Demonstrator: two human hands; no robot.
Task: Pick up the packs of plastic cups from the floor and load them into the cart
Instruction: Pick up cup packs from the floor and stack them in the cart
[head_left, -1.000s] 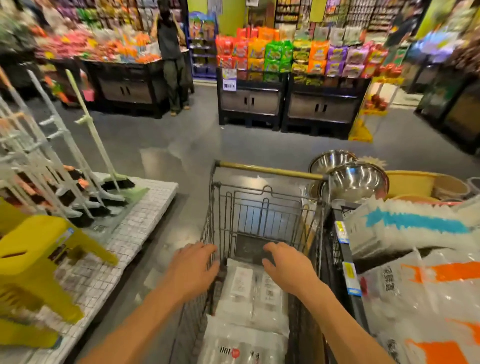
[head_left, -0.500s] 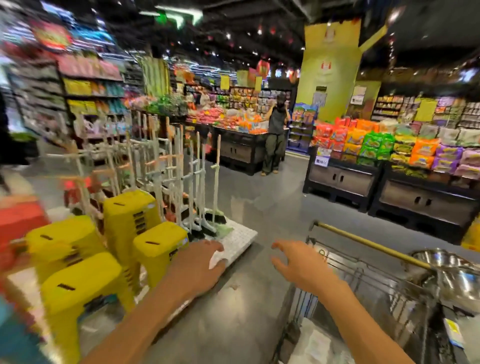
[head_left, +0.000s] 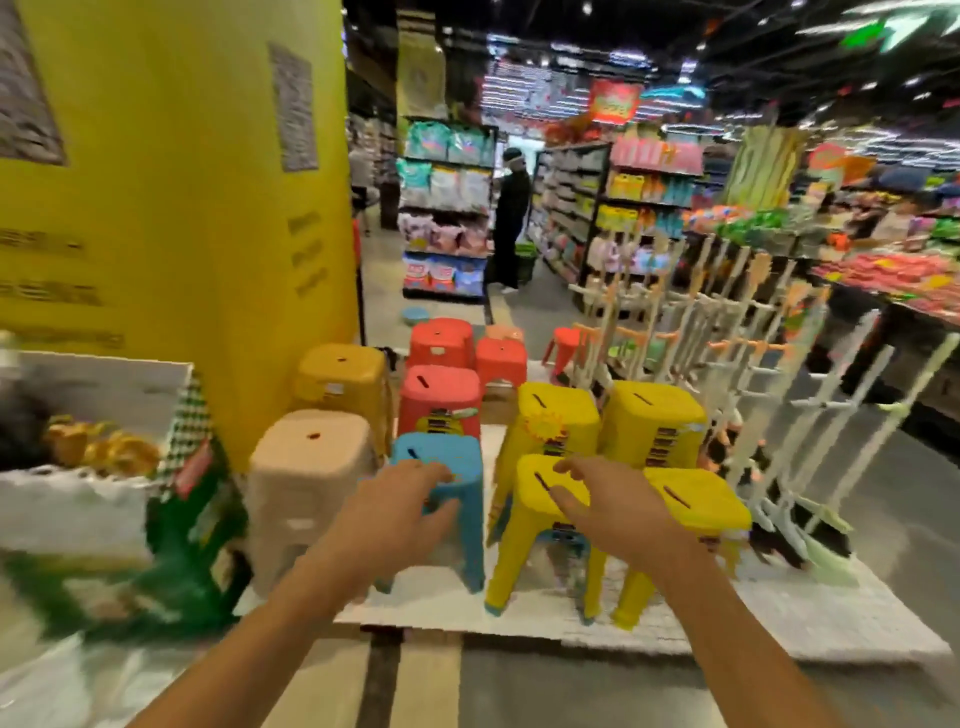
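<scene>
Both hands are out front and empty: left hand (head_left: 400, 512) and right hand (head_left: 613, 506), fingers loosely spread and gripping nothing, likely poised for the next pickup. Beneath them, stacked stools (head_left: 652, 415) stand on a white display platform (head_left: 779, 623). No cup packs and no cart are in view. A pale blur lies on the floor at bottom-left, but I can't tell what it is.

- No text could be read anywhere; motion blur smeared it all.
- Grey notices (head_left: 292, 106) on the yellow pillar (head_left: 171, 249) showed only illegible lines.
- The red hanging sign (head_left: 615, 101) carried blurred yellow marks.
- Striped stickers (head_left: 666, 441) on the yellow stools (head_left: 652, 415) were unreadable.
</scene>
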